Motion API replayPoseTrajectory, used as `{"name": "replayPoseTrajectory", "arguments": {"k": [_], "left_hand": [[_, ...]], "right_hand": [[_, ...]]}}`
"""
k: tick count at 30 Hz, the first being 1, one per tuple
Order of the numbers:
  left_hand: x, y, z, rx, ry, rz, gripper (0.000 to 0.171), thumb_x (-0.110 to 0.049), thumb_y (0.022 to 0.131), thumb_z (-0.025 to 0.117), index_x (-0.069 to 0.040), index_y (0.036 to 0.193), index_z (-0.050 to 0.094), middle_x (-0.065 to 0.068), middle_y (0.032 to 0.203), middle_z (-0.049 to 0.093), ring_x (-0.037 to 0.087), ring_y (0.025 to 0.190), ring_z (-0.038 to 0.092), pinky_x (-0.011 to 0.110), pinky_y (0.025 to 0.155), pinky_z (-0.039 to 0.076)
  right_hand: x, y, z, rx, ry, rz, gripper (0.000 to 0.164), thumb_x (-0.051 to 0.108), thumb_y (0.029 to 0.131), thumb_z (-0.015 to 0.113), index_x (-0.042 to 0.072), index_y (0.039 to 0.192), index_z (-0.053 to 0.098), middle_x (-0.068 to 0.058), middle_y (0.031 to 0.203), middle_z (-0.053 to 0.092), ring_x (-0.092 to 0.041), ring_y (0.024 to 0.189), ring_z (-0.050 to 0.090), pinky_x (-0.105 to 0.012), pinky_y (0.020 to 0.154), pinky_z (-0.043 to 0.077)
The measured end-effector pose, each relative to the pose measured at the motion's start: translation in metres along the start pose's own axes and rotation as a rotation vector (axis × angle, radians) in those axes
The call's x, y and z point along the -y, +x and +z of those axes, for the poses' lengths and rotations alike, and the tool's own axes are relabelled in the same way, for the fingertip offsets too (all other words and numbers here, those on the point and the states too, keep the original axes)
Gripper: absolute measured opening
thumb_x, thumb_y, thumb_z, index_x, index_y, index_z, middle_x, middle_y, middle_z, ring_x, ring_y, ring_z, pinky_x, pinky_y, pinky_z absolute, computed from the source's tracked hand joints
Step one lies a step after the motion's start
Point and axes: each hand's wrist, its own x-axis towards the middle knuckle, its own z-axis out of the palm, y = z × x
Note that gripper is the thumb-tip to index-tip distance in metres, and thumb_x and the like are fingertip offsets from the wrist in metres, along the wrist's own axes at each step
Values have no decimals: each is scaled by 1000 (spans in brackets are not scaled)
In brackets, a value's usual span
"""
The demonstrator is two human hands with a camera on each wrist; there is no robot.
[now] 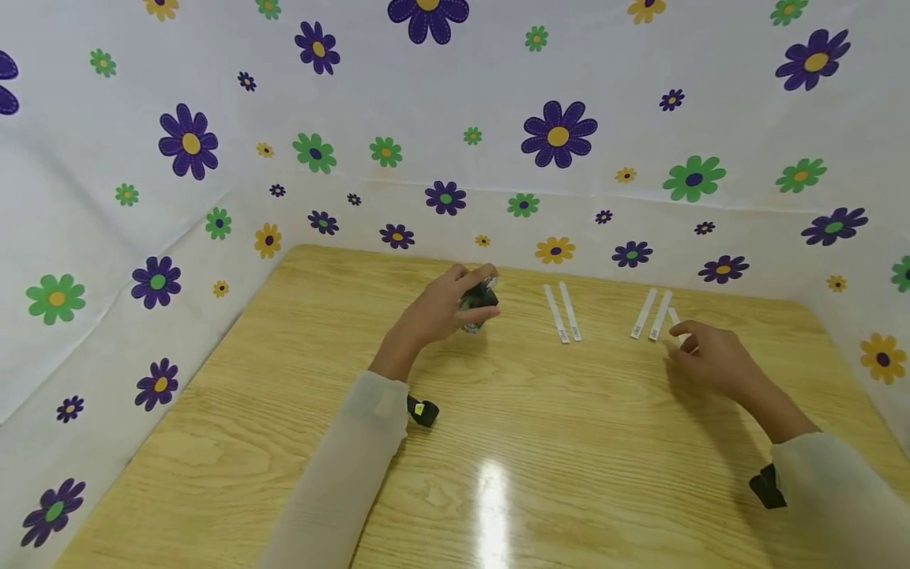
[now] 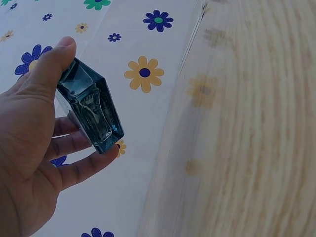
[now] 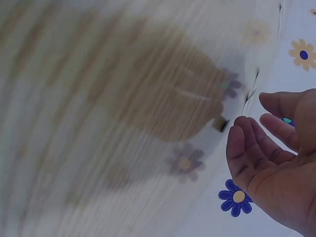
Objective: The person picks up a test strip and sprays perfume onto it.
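A faceted dark blue-green glass bottle (image 2: 94,106), resembling a perfume bottle, is held in my left hand (image 1: 444,304), between the thumb and fingers. In the head view it is over the back middle of the table. My right hand (image 1: 714,359) is at the back right, its fingers bent and, in the right wrist view, the thumb apart from the fingertips. A white paper strip (image 1: 674,315) lies at those fingertips, its near part hidden by them. Just left of it lie two more white strips (image 1: 652,314), printed at their near ends.
Another pair of white strips (image 1: 563,313) lies on the wooden table (image 1: 569,427) between the hands. A flower-printed white cloth (image 1: 498,166) walls the back and sides. Dark wrist devices (image 1: 424,412) show at both sleeves. The tabletop is glossy.
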Motion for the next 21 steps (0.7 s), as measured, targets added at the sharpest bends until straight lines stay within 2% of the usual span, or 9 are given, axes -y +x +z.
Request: {"name": "replayPoseTrajectory", "arguments": {"k": [3,10,14,21], "left_hand": [[0,0,0,-9,2,12,58,-45,100,66,-29,151,47,13,123,52,24,91,55,40,79,52],[-1,0,-1,-6,6,2,57,-46,99,66,-30,151,47,13,125,52,23,93,56,40,80,52],[0,1,-1,-4,9,-6,57,-47,99,66,-29,150,47,13,125,52,24,94,57,41,82,53],[2,0,-1,-12,24,-2,56,-46,99,67,-29,149,48,13,123,52,24,94,57,40,81,53]], "right_hand": [[-4,-7,-2,6,-14,10,46,12,98,65,-17,131,52,-34,101,67,-49,92,66,-60,76,54],[-13,-16,-1,12,-17,23,48,10,96,67,-19,130,49,-32,96,68,-43,83,68,-54,69,55],[-17,-19,-1,6,-3,52,47,8,97,65,-19,131,48,-34,99,67,-46,85,68,-53,68,55],[-22,-18,-3,4,23,101,51,5,92,69,-18,132,47,-37,105,66,-48,90,67,-53,70,55]]}}
